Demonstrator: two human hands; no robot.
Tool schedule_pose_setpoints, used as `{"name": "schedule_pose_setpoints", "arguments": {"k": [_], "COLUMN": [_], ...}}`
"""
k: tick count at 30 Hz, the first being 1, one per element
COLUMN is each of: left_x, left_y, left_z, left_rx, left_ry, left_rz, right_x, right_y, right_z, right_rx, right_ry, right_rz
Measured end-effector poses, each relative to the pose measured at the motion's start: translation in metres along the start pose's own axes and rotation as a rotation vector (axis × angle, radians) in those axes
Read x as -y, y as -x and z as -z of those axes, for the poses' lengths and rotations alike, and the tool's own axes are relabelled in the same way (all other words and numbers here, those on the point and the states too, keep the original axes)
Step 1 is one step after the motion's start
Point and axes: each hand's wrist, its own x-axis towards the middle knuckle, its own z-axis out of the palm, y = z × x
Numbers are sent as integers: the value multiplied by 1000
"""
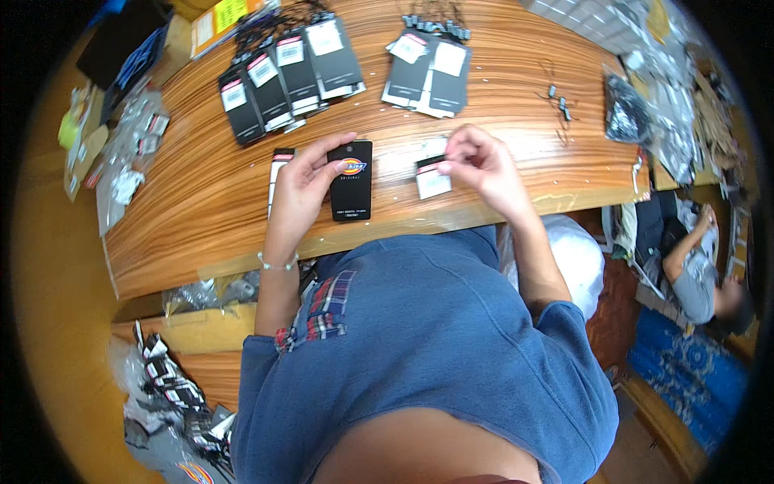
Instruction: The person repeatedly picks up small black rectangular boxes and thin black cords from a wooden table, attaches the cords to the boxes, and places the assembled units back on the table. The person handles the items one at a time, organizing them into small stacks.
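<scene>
My left hand [302,184] is closed on a black hang tag [351,202], thumb on its front near the top and index finger at its upper edge. The tag has a coloured logo and a small hole. Partly hidden behind that hand lies a white tag with a red band [279,160]. My right hand [485,168] pinches a small white label with a black strip [434,185] between thumb and fingers, to the right of the black tag. Whether the label touches the table cannot be made out.
Fanned stacks of black tags with white stickers and black strings lie at the far left [290,68] and far middle [427,74]. Loose black strings [558,101] and a bag of dark pieces [627,109] are at right. Plastic bags [133,153] line the left edge. Another person [695,278] sits far right.
</scene>
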Motion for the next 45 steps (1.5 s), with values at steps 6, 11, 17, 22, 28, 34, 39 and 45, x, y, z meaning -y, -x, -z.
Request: {"name": "schedule_pose_setpoints", "arguments": {"k": [6, 11, 17, 22, 28, 34, 39, 45], "left_x": [0, 0, 2, 5, -15, -27, -18, -20], "left_y": [-7, -14, -20, -18, -21, -50, -61, -48], "left_z": [-51, -58, -56, -49, -47, -78, -84, -43], "left_rx": [36, -13, 31, -9, 178, 322, 340, 232], "left_ry": [176, 187, 208, 158, 104, 79, 46, 55], "left_rz": [25, -23, 11, -53, 50, -207, -83, -44], "right_x": [9, 16, -20, -43, 23, 54, 52, 44], "right_y": [-1, -11, -69, -76, -44, -29, -28, -23], "right_z": [-27, 25, 198, 233, 170, 83, 50, 70], "right_rx": [-187, -409, -659, -657, -407, -48, 132, 316], "right_ry": [334, 426, 1045, 765, 72, 252, 118, -13], "right_rz": [282, 290, -118, 39, 209, 125, 54, 27]}}
